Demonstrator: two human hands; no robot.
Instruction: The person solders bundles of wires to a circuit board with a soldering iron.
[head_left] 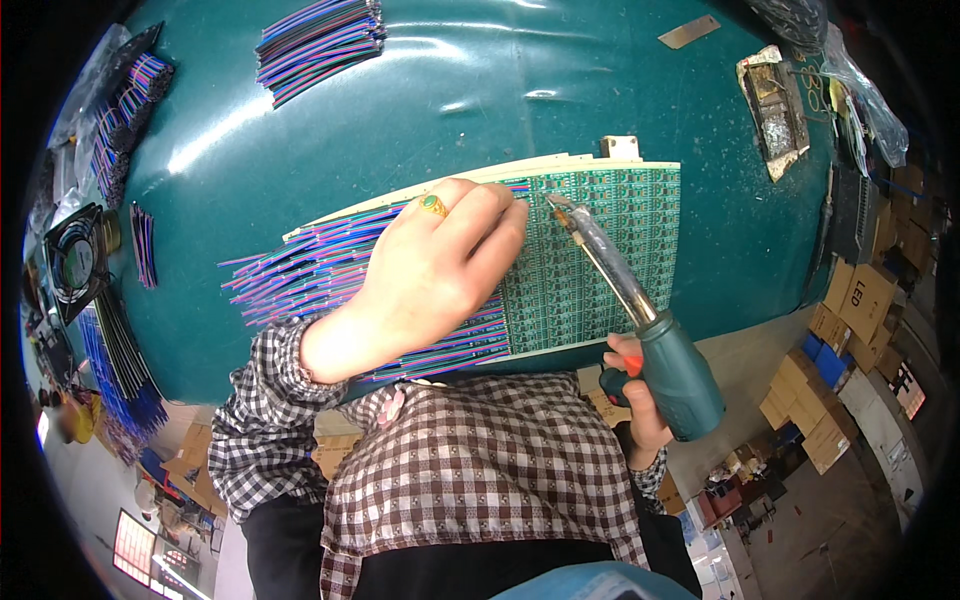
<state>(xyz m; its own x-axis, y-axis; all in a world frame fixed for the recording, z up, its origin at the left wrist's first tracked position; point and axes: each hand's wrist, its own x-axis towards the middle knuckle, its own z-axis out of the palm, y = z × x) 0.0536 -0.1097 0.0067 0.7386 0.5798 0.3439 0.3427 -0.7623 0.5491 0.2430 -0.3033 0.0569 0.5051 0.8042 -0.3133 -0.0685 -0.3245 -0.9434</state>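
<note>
A panel of small green circuit boards [590,270] lies in front of me, with rows of pink, blue and black wires [300,265] running off its left side. My left hand [440,250], with a gold ring set with a green stone, rests over these wires. Its fingers are closed, and short wire ends [517,187] poke out beyond them at the board; the fingertips are partly hidden. In my right hand [645,410] is a dark green soldering gun [680,380] with a red trigger. Its tip points at the board's upper rows, just right of my left fingers.
A bundle of wires [320,45] lies at the far side of the green tabletop [480,90]. More wire bundles [130,120] and a black fan [78,262] stand at the left. At the far right are a worn metal tray [775,112] and a flat metal strip [690,32].
</note>
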